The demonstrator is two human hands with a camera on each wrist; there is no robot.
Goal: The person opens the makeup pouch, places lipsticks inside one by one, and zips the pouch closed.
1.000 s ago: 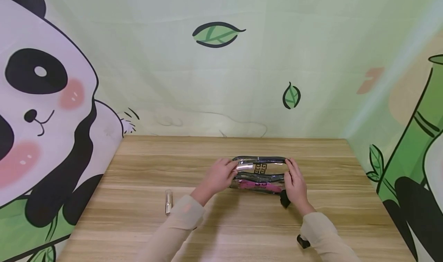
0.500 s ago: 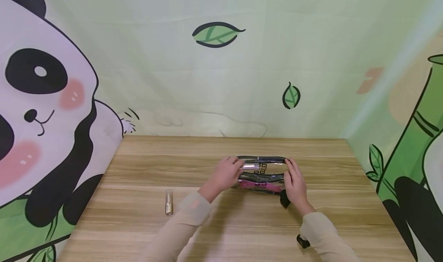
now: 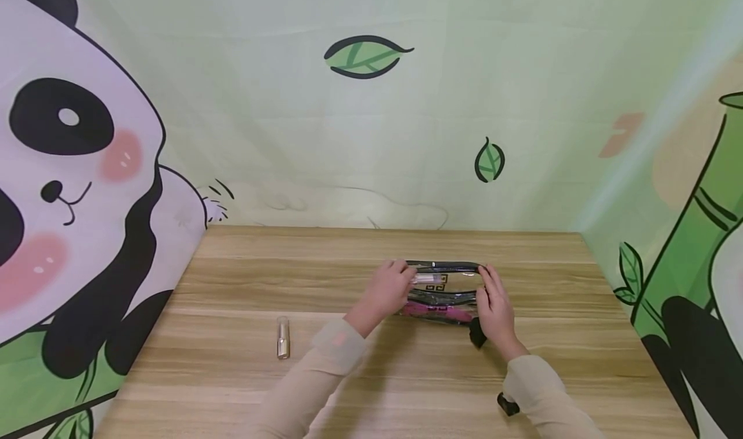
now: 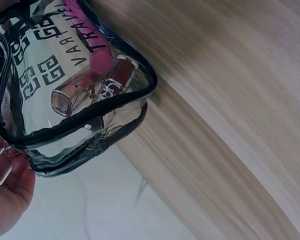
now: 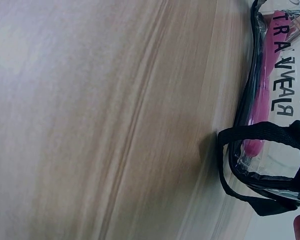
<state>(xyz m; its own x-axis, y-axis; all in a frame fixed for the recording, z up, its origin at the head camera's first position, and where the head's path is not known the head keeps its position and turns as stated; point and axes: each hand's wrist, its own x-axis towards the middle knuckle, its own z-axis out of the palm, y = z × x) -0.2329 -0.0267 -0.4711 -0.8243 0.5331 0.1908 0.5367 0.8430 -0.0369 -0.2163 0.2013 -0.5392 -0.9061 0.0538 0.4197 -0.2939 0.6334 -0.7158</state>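
A clear cosmetic pouch (image 3: 447, 300) with black piping and a printed logo sits toward the back of the table, its top gaping. In the head view my left hand (image 3: 390, 289) pinches a slim silvery cosmetic tube (image 3: 426, 278) at the opening, the tube overlapping the logo. My right hand (image 3: 495, 307) grips the pouch's right end, thumb in front. Inside lie a pink stick (image 4: 101, 57), a lip gloss tube (image 4: 72, 92) and a dark red one (image 4: 121, 72). Most of my right hand is outside the right wrist view.
A clear-and-gold tube (image 3: 282, 338) stands or lies alone on the wooden table (image 3: 232, 278) at the left. A black strap (image 5: 262, 131) loops from the pouch's right end. Behind the table hangs a panda-print backdrop (image 3: 278, 104).
My left hand has moved to the right with the silvery tube, which now reaches further along the pouch opening. The right hand and the pouch have stayed in place.
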